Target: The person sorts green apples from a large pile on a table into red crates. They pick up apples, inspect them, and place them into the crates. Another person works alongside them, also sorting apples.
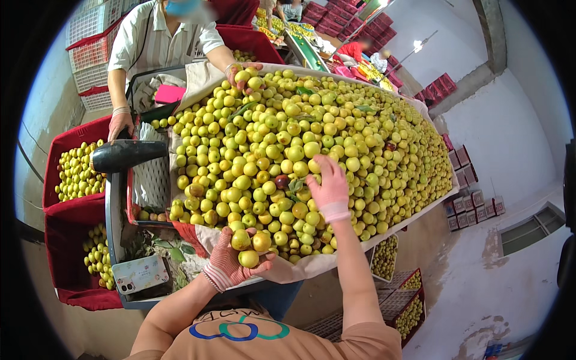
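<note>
A large heap of yellow-green jujubes lies on a cloth-lined sorting table in front of me. My left hand, in a thin striped glove, is palm up at the heap's near edge. Cupped in it are three jujubes. Over the middle of the heap, my gloved right hand reaches with thumb and fingers apart. Its fingertips are close to the fruit; whether they touch any is unclear. Just left of that hand are a dark red jujube and a green leaf.
Across the table, a masked co-worker's gloved hand holds jujubes. A black hair dryer lies at the left beside a perforated white chute. A phone rests on the near-left corner. Red-lined crates stand left.
</note>
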`<state>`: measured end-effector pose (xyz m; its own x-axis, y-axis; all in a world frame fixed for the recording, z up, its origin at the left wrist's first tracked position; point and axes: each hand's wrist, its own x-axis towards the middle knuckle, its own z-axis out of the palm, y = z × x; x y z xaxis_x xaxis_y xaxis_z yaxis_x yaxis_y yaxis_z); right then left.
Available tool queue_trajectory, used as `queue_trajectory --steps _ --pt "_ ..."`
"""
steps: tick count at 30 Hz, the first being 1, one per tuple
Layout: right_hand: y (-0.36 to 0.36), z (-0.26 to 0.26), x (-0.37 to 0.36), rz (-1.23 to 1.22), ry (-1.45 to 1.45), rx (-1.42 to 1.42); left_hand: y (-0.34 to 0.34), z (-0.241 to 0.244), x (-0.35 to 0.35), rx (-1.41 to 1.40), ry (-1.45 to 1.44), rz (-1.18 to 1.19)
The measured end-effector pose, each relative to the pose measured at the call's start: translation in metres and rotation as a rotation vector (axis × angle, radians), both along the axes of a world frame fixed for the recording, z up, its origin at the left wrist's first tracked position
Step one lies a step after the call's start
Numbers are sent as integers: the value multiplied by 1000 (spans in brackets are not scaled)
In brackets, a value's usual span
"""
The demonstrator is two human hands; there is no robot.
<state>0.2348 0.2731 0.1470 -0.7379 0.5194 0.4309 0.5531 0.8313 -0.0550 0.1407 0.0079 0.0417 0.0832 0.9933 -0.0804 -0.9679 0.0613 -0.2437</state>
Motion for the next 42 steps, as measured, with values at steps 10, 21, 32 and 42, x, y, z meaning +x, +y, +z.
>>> queue_trajectory --steps 10,21,32,42 --pt "26 4 -89 -238 -605 -27 6 -3 -7 -38 -27 -24" --pt "-17 5 -48 364 188 -380 20 7 -23 -9 -58 113" --pt "-197 -24 -94 808 15 -330 -36 -37 -61 -144 -97 559" --pt "-370 -25 -257 1285 -129 -301 -224 -29 -169 -328 371 1357"
